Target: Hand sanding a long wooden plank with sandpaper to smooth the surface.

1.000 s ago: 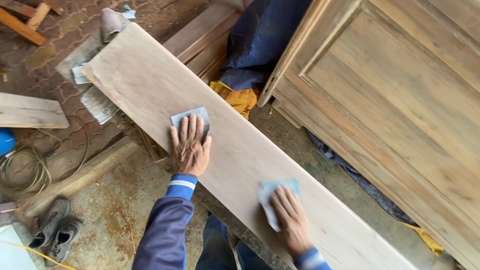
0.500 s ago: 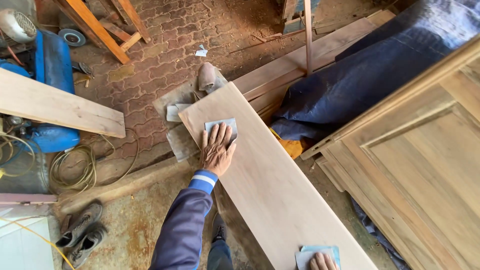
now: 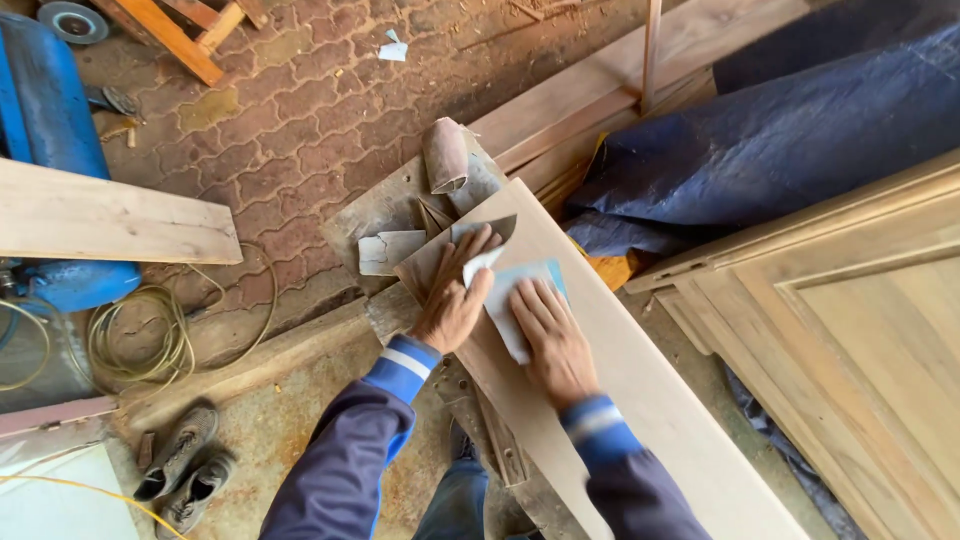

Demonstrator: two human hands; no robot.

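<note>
Two sheets of sandpaper are being pressed flat against a long wooden plank (image 3: 600, 400) near its far end. The left hand (image 3: 452, 300) lies palm-down with fingers spread on a grey sandpaper sheet (image 3: 490, 228), whose pointed corner juts past the fingertips toward the plank's end. The right hand (image 3: 552, 340) lies just beside it, also flat and unclenched, on a pale blue sandpaper sheet (image 3: 515, 290) whose free edge shows ahead of and to the left of the fingers. Neither sheet is pinched; each is held only by downward pressure of the palm and fingers.

The sanding is judged to be best done with even pressure kept across the whole palm, so that no grooves are cut by single fingertips, and with strokes run along the length of the plank. Care is called for at the end just ahead of the left fingers, where a sheet can catch or fold over the corner. Just beyond that end lie a sandpaper roll (image 3: 446, 155) and a loose scrap of sandpaper (image 3: 388, 250).
</note>
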